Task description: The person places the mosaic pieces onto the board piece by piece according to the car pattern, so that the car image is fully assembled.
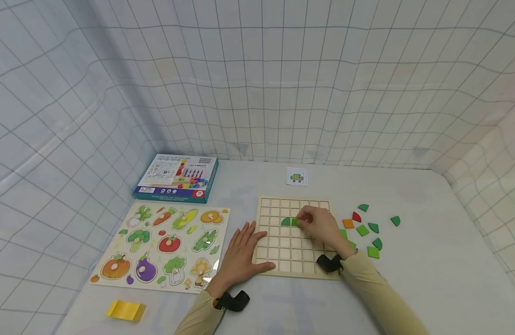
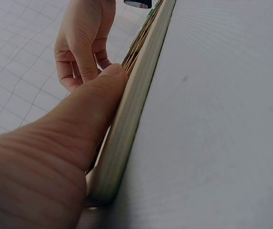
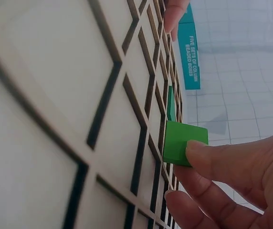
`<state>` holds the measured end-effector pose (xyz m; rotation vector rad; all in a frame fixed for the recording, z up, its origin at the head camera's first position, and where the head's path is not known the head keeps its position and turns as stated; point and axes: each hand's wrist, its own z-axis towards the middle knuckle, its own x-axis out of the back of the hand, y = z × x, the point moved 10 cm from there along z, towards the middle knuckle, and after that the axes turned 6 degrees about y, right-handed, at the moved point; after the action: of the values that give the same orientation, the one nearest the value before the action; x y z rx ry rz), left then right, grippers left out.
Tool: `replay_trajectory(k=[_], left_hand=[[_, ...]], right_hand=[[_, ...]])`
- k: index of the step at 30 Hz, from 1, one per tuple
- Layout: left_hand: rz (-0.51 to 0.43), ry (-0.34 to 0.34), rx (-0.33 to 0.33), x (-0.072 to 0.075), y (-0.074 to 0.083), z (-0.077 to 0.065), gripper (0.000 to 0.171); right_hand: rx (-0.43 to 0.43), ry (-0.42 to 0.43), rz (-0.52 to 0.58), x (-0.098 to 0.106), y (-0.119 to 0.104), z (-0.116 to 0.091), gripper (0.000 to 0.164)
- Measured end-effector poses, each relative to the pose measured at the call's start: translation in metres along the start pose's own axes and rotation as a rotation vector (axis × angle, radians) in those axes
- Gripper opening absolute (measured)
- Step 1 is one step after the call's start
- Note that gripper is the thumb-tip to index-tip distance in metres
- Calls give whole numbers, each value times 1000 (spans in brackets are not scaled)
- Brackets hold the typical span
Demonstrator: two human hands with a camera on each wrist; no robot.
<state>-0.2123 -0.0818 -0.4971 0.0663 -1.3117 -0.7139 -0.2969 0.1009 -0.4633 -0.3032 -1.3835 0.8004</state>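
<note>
My right hand pinches a light green square tile between thumb and fingers, right at the wooden grid board. Just left of that tile, a dark green quarter-circle tile lies in a cell of the board. My left hand rests on the board's left side with fingers straight and spread, its thumb along the near edge. In the left wrist view that thumb lies against the board's rim. Part of the board is hidden under my right hand and wrist.
Right of the board lie loose tiles: an orange square, a red quarter-circle, and several green squares and quarter-circles. Behind it is a pattern card. At left are a vegetable puzzle board, a bead-set box and a yellow folded piece.
</note>
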Motion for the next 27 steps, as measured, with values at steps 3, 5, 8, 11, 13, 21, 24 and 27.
replay_trajectory(k=[3, 5, 8, 11, 13, 21, 24, 27], left_hand=[[-3, 4, -2, 0, 0, 0, 83], [-1, 5, 0, 1, -1, 0, 83], [1, 3, 4, 1, -1, -1, 83], [3, -3, 8, 1, -2, -1, 83], [2, -4, 8, 1, -2, -1, 83], [-6, -7, 5, 1, 0, 0, 83], [-3, -10, 4, 0, 0, 0, 83], [2, -9, 2, 0, 0, 0, 83]], right_hand=[[-9, -8, 2, 0, 2, 2, 5], [-18, -16, 1, -1, 3, 3, 4], [-30, -25, -7, -3, 4, 4, 5], [-34, -35, -23, -5, 5, 5, 6], [-34, -38, -35, -6, 4, 5, 8], [-12, -46, -75, -7, -1, 3, 14], [1, -43, -81, -5, -3, 1, 15], [16, -42, -83, -4, -4, 0, 17]])
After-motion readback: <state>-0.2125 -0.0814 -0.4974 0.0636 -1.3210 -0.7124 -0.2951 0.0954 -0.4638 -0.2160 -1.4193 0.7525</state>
